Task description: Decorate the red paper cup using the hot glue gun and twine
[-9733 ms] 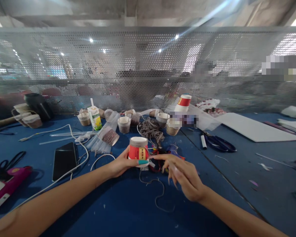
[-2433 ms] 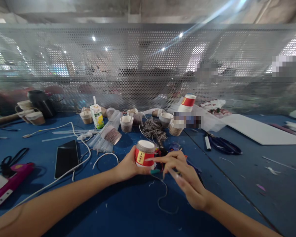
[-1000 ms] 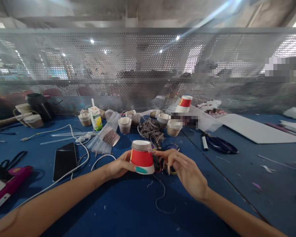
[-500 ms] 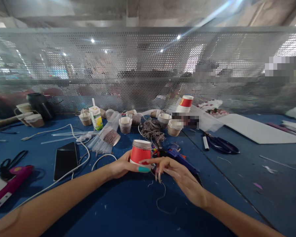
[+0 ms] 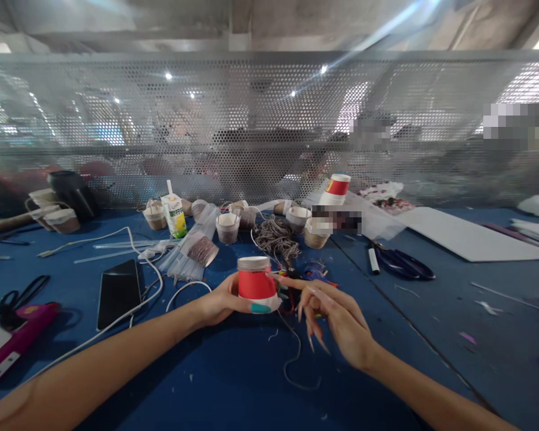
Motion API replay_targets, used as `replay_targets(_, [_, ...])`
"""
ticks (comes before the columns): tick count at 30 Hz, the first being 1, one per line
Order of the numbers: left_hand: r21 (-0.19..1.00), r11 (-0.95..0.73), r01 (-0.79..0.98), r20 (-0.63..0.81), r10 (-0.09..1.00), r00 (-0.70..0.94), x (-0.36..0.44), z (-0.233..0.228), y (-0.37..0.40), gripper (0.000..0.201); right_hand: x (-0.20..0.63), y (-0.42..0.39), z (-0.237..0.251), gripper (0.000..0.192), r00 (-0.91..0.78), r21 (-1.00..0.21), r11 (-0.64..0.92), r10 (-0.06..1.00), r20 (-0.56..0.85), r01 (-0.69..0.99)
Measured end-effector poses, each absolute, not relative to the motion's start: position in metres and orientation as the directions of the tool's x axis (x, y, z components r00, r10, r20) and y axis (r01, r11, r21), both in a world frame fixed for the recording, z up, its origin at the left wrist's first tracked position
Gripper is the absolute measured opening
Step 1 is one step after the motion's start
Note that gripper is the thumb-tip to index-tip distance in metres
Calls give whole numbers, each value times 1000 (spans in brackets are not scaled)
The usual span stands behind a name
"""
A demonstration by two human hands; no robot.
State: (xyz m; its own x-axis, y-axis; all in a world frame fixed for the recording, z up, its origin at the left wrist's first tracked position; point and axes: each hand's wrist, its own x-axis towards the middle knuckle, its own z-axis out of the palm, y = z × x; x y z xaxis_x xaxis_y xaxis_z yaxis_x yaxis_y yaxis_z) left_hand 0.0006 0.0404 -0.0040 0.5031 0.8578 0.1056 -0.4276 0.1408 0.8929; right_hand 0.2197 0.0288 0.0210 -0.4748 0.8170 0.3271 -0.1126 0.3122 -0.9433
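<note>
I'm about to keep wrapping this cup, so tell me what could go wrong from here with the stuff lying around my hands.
1. The loose string trails across the table under the right hand; it could snag on the long nails.
2. The glue gun lies just behind the red cup that the left hand grips; a knuckle might brush it.
3. The white cable loops near the left forearm and could be dragged.

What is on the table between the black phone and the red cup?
In the head view, white cable loops over the blue table between the black phone and the red cup, which the left hand holds.
</note>
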Motion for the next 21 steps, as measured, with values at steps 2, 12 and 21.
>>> replay_targets(2, [881,157,-447,99,862,497,0,-5,41,58,219,29,21,32,-532,-949,306,793,298,-75])
replay_targets(12, [890,178,-421,63,864,500,-2,-14,45,56,214,25,25,29,-659,-967,226,710,248,-121])
replay_targets(21, [871,181,-458,104,842,530,-2,-10,44,58,220,36,25,33,-337,-940,300,879,338,-160])
